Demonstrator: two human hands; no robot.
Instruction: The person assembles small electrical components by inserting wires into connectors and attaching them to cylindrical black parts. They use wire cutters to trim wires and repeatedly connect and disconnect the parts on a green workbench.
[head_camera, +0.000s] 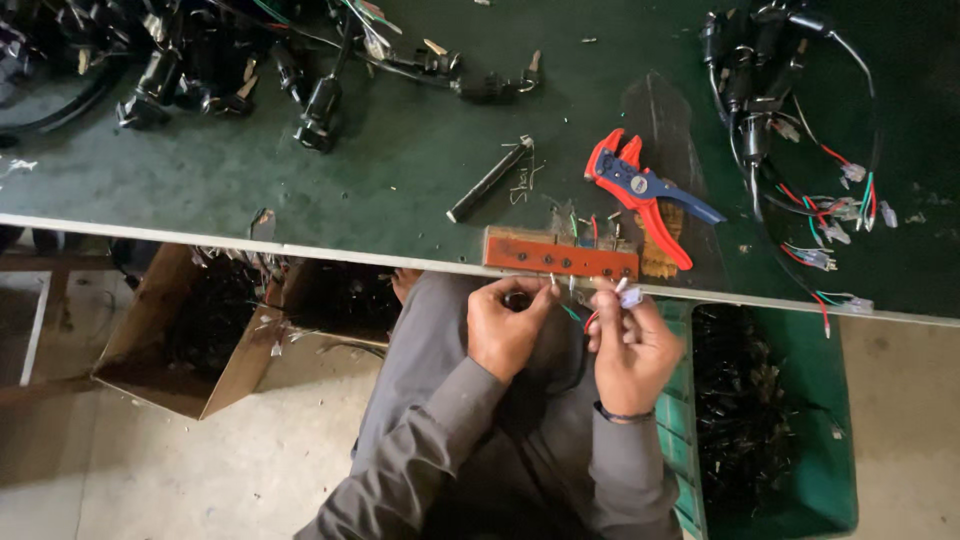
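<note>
The left hand (505, 328) and right hand (632, 350) meet just below the near edge of the tabletop (400, 170), at lower centre of the frame, above the person's lap. Between them runs a short set of thin wires (577, 318), green and red, lying roughly left to right across the gap.

Left hand: fingers curled, tips pinched toward the right. They appear to grasp a small dark part with a pale wire end sticking up, though the view is too small to be sure what it is.

Right hand: fingers closed around a small white connector (630, 296) held at the fingertips, upper left of the palm. The wires enter it from the left side, so the connector lies directly right of the left fingertips and slightly above them. The right hand is the nearer one to the connector; the left is nearer to the free wire ends.

An orange block (560, 255) with a row of holes is fixed on the tabletop edge, just above both hands. A red and blue stripper (640, 190) lies behind it, at centre right, handles pointing lower right. A dark rod (488, 182) lies to its left. Wired black assemblies (780, 90) fill the upper right; a green crate (790, 420) of parts stands at lower right.
</note>
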